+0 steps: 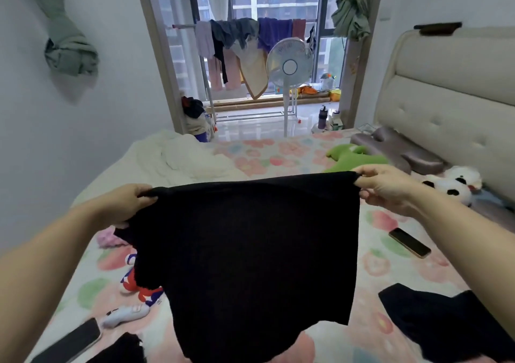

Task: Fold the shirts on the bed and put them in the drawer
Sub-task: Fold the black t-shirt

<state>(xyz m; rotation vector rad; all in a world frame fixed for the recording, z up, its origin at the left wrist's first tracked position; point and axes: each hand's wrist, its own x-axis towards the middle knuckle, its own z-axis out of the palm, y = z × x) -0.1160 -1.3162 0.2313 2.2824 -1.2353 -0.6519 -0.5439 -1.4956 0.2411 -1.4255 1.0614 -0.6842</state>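
While held up over the bed (pixel 278 151), black shirt (pixel 250 251) is pinched at both top corners: left hand (pixel 131 201) and right hand (pixel 387 187) fingers curled tight on fabric. Second black garment (pixel 446 321) is seen on the sheet, lower right.

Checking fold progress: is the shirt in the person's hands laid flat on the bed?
No, the left hand and right hand hold the black shirt up by its top corners, above the bed.

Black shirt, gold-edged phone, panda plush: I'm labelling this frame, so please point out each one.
black shirt (pixel 250 251): head view, middle of the hanging cloth.
gold-edged phone (pixel 409 243): head view, centre of its dark screen.
panda plush (pixel 462 172): head view, on its white fur.
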